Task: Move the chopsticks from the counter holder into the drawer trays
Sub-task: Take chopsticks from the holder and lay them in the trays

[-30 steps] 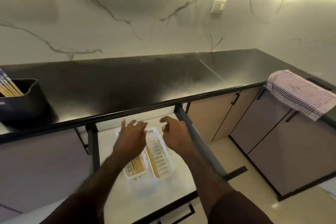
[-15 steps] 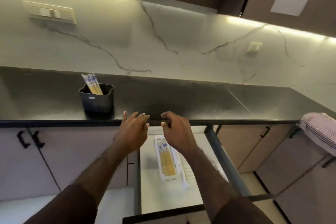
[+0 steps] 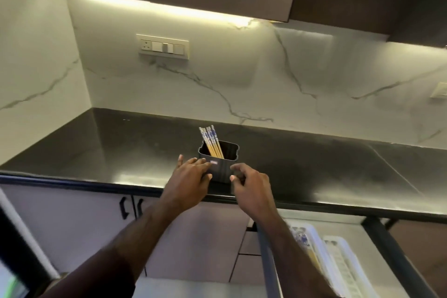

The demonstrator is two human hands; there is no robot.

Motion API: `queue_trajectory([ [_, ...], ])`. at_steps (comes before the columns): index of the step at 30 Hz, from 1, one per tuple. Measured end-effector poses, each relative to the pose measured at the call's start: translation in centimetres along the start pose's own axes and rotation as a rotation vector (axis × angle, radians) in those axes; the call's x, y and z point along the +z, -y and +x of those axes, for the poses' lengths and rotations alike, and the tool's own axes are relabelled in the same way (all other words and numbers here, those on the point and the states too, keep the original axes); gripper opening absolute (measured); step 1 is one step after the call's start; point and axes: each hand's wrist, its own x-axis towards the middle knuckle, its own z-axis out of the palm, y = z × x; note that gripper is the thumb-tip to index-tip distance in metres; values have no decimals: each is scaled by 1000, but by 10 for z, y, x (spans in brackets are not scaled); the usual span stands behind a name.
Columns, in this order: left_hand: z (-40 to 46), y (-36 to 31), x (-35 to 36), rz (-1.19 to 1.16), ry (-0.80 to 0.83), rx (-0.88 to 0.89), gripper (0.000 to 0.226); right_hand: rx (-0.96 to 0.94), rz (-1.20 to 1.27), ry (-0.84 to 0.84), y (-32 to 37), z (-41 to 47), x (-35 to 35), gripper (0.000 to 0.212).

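**Both hands at the chopstick holder on the counter**

Head view: a black, ribbed holder (image 3: 219,162) stands upright near the front edge of the dark counter (image 3: 314,167). A bundle of chopsticks (image 3: 211,141) leans inside it toward its left rear corner, pale wooden shafts with blue-and-white patterned tops rising above the rim.

The left hand (image 3: 187,182) reaches forward with its fingers (image 3: 199,163) stretched flat and close together, lying against the holder's left front face (the thumb juts up on its own to the left). Nothing is clasped in it; the hand is spread, not closed. The right hand (image 3: 251,186) sits just beside the holder's right front corner, fingers loosely curled inward, the fingertips near the wall; whether they actually touch it cannot be told, and the hand carries nothing.

Below the counter edge, at lower right, the drawer (image 3: 391,249) stands pulled out, its dark metal frame running toward the camera. Two white trays (image 3: 338,264) lie side by side in it. The left one holds chopsticks already, their patterned ends visible beside the right forearm, partly hidden by it; the right tray shows only its slotted floor.

On the marble wall behind, a switch plate (image 3: 162,46) sits under the cabinet lighting.
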Motion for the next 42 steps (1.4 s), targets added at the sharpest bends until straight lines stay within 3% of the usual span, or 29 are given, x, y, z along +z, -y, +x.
queue_trajectory([
  [14, 101, 89, 40, -11, 81, -31, 38, 80, -46, -30, -18, 122, 86, 32],
  [23, 186, 117, 85, -116, -1, -260, 27, 108, -35, 68, -46, 218, 120, 28],
  [26, 209, 123, 96, -235, -10, -384, 24, 137, -50, 116, -57, 237, 130, 24],
  [32, 234, 144, 113, -765, -4, -789, 5, 144, -85, 174, -68, 251, 145, 26],
  [35, 240, 150, 122, -889, -15, -808, 17, 142, -114, 169, -73, 254, 151, 25],
  [42, 253, 154, 136, -882, -9, -799, 6, 150, -70, 204, -78, 258, 153, 24],
])
